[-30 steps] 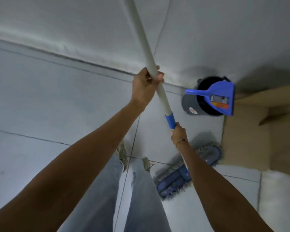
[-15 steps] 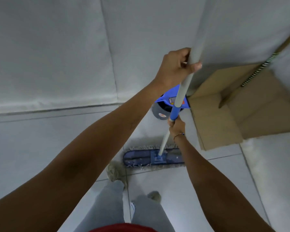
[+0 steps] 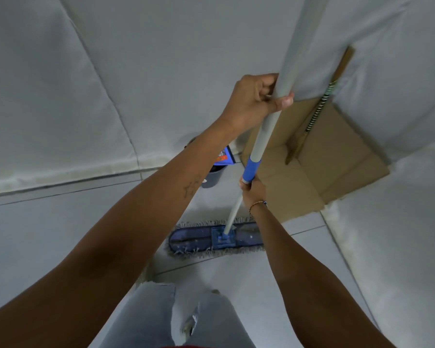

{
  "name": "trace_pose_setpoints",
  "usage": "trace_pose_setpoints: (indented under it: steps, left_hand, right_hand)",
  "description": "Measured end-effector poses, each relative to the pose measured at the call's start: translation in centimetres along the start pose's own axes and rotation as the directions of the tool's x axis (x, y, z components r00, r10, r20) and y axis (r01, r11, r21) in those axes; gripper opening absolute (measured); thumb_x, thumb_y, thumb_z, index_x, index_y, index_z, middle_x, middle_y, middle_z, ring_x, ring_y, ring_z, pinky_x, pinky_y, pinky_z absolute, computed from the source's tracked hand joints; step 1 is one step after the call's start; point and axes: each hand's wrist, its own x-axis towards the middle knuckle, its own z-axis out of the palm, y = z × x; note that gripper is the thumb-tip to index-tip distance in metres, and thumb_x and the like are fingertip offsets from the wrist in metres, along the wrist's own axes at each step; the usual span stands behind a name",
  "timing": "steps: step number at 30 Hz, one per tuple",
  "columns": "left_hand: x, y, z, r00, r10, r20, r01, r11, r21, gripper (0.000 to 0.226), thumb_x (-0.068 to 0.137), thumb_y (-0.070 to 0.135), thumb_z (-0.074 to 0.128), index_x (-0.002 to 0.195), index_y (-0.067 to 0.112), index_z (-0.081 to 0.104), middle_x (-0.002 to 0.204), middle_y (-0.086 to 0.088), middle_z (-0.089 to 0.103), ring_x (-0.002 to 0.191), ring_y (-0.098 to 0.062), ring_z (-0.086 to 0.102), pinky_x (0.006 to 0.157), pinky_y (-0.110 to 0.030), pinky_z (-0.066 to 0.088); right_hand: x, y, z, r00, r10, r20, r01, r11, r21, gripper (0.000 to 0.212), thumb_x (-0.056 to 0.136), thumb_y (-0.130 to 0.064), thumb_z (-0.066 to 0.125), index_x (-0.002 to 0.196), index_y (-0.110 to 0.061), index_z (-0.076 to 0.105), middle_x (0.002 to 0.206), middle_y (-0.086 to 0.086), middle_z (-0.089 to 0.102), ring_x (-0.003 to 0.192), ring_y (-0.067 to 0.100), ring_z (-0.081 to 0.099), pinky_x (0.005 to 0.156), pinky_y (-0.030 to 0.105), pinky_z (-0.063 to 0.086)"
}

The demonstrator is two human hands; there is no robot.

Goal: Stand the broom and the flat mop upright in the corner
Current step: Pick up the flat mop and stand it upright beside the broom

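Both hands grip the flat mop (image 3: 215,237) by its pale pole: the left hand (image 3: 251,101) high up, the right hand (image 3: 253,190) just below the blue collar. The broom (image 3: 319,106) leans in the corner above flattened cardboard (image 3: 337,159).

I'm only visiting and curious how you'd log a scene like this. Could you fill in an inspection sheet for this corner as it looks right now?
Surface: pale tiled floor with flattened cardboard lying in the corner.
Job's things: flat mop head flat on the floor, its pole near upright; broom already leaning in the corner over the cardboard.
Clutter: dark bucket with a blue dustpan on it, mostly hidden behind the forearm.
Grippers: left hand closed round the pole high up; right hand closed round it just below the blue collar.
Cables: nothing seen.
Surroundings: two pale walls meeting at the corner.
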Motion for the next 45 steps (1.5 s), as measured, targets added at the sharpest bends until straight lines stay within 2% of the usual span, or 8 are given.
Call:
trace_pose_setpoints:
  steps: [3, 6, 15, 22, 26, 33, 39, 45]
  left_hand:
    - [1.4, 1.1, 2.4, 1.000, 0.003, 0.000, -0.003, 1.000, 0.025, 0.035, 0.075, 0.004, 0.071, 0.108, -0.004, 0.064, 0.089, -0.007, 0.070, 0.079, -0.015, 0.069, 0.086, -0.040, 0.058]
    - [3.2, 1.0, 3.9, 1.000, 0.008, 0.002, -0.008, 0.999, 0.037, 0.035, 0.076, 0.003, 0.070, 0.110, -0.004, 0.063, 0.093, -0.008, 0.069, 0.075, -0.008, 0.069, 0.080, -0.030, 0.058]
    - [10.8, -3.2, 4.3, 0.999, -0.009, -0.035, 0.010, 0.999, 0.045, 0.033, 0.078, 0.001, 0.069, 0.110, -0.005, 0.063, 0.097, -0.013, 0.068, 0.084, -0.020, 0.069, 0.078, -0.030, 0.059]
    - [20.6, -6.2, 3.4, 0.999, -0.025, -0.038, 0.026, 0.999, 0.037, 0.032, 0.077, 0.003, 0.071, 0.107, -0.004, 0.063, 0.092, -0.013, 0.069, 0.081, -0.020, 0.068, 0.079, -0.031, 0.058]
    - [25.7, -6.9, 3.6, 0.999, 0.005, -0.043, -0.003, 0.999, 0.035, 0.024, 0.076, 0.007, 0.071, 0.099, 0.003, 0.066, 0.084, -0.007, 0.070, 0.075, -0.013, 0.068, 0.076, -0.031, 0.058]
    - [31.6, -8.6, 5.4, 0.999, 0.025, -0.045, -0.023, 0.999, 0.040, 0.024, 0.076, 0.009, 0.071, 0.098, 0.002, 0.065, 0.084, -0.008, 0.070, 0.077, -0.016, 0.068, 0.082, -0.038, 0.059]
    - [36.1, -10.5, 10.1, 0.998, 0.017, -0.061, -0.009, 0.993, 0.118, 0.028, 0.075, 0.010, 0.074, 0.099, -0.001, 0.066, 0.088, -0.008, 0.070, 0.084, -0.017, 0.070, 0.081, -0.033, 0.060]
    - [41.2, -11.8, 15.6, 0.994, -0.016, -0.113, 0.038, 0.981, 0.188, 0.025, 0.076, 0.010, 0.073, 0.099, 0.003, 0.065, 0.088, 0.002, 0.068, 0.090, -0.020, 0.070, 0.079, -0.032, 0.060]
  right_hand:
    - [1.1, 0.8, -2.7, 1.000, -0.019, -0.014, 0.020, 0.998, 0.064, 0.019, 0.086, 0.000, 0.055, 0.103, 0.005, 0.060, 0.092, 0.024, 0.063, 0.083, 0.029, 0.054, 0.076, 0.039, 0.047]
    - [3.0, 1.3, -4.7, 1.000, -0.027, -0.009, 0.028, 0.995, 0.097, 0.020, 0.084, -0.004, 0.060, 0.102, 0.005, 0.061, 0.085, 0.016, 0.059, 0.082, 0.023, 0.051, 0.076, 0.036, 0.046]
    - [12.4, 1.8, -6.3, 0.998, -0.033, 0.047, 0.028, 0.995, 0.099, 0.022, 0.082, -0.006, 0.062, 0.100, 0.006, 0.063, 0.100, 0.031, 0.066, 0.094, 0.039, 0.062, 0.090, 0.051, 0.051]
    - [22.0, -0.9, -7.9, 0.996, -0.021, 0.092, 0.015, 0.998, 0.066, 0.023, 0.085, -0.002, 0.059, 0.102, 0.014, 0.061, 0.105, 0.035, 0.064, 0.103, 0.046, 0.058, 0.088, 0.048, 0.050]
    - [26.2, -2.6, -9.5, 0.994, -0.022, 0.111, 0.013, 0.996, 0.084, 0.025, 0.087, -0.002, 0.058, 0.109, 0.008, 0.062, 0.109, 0.029, 0.066, 0.106, 0.038, 0.060, 0.083, 0.033, 0.047]
    - [31.7, -2.7, -12.8, 0.988, 0.009, 0.153, -0.020, 0.997, 0.072, 0.028, 0.088, -0.004, 0.057, 0.112, 0.010, 0.058, 0.112, 0.034, 0.062, 0.108, 0.042, 0.057, 0.094, 0.044, 0.048]
    - [36.1, -0.8, -16.4, 0.986, 0.057, 0.160, -0.068, 0.996, 0.062, 0.032, 0.090, -0.007, 0.056, 0.121, 0.003, 0.056, 0.119, 0.023, 0.062, 0.113, 0.034, 0.057, 0.085, 0.028, 0.043]
    - [42.0, 1.8, -21.3, 0.970, 0.030, 0.240, -0.037, 0.999, 0.027, 0.032, 0.090, -0.007, 0.056, 0.121, 0.003, 0.056, 0.119, 0.024, 0.062, 0.111, 0.035, 0.058, 0.087, 0.029, 0.043]
